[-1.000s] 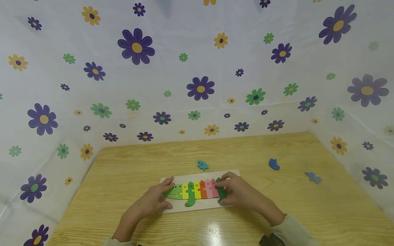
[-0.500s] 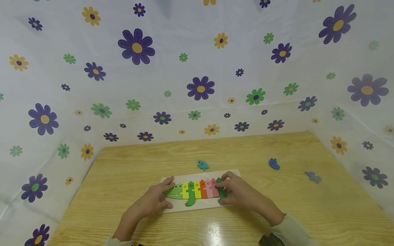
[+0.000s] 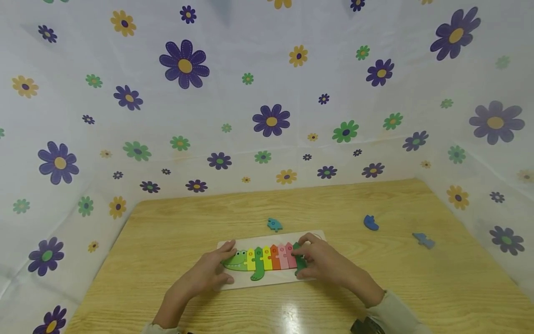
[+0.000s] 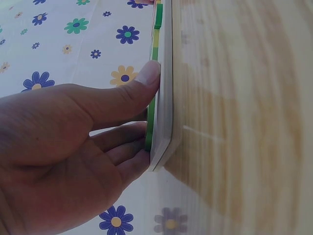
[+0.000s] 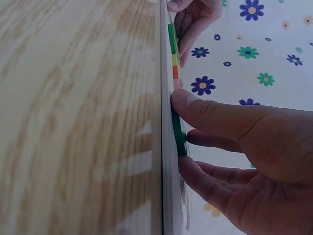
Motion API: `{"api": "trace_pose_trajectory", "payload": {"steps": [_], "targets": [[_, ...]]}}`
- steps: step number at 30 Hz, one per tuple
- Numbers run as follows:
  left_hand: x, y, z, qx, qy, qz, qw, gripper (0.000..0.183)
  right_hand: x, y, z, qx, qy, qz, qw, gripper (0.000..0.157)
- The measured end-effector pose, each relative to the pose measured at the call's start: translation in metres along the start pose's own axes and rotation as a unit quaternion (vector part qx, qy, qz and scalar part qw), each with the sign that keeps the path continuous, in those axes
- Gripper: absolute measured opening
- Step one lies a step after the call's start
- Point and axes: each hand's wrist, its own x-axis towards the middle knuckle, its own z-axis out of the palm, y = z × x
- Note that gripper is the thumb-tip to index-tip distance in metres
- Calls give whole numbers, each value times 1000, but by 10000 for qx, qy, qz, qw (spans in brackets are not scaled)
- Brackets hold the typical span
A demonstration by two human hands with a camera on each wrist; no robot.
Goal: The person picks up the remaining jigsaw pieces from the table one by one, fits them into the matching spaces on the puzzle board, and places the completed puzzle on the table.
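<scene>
A pale wooden puzzle board [image 3: 279, 278] lies on the table, with a crocodile made of coloured, numbered pieces in it. Its green head piece [image 3: 236, 262] is at the left end, followed by yellow, green, orange and pink pieces [image 3: 282, 256]. My left hand [image 3: 206, 270] rests on the board's left end, its thumb and fingertips spread over the head piece and board. At the other end, my right hand [image 3: 327, 262] pinches a dark green leg piece [image 5: 179, 132] between thumb and fingers, right beside the pink pieces. The hand partly covers this piece in the head view.
A teal puzzle piece [image 3: 274, 224] lies just behind the board. Farther right are a blue piece [image 3: 371, 222] and a grey-blue piece [image 3: 423, 240]. A white flower-printed sheet [image 3: 233, 93] walls in the wooden table [image 3: 187, 222] at the back and sides.
Both hands keep their places on the board, and the dark green piece stays in the right hand. The loose pieces lie where they were.
</scene>
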Motion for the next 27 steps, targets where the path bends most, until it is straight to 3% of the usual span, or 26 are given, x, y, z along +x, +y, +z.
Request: {"api": "trace_pose_trajectory", "payload": {"steps": [17,27], "targets": [[-1,1,-1,-10,16,-60,10000,69,-1,-1,-2,-138,62,-112,9998,49],[-1,2,-1,-44,12,-71,10000,68,-3,3,-11,120,135,337,9993,37]]}}
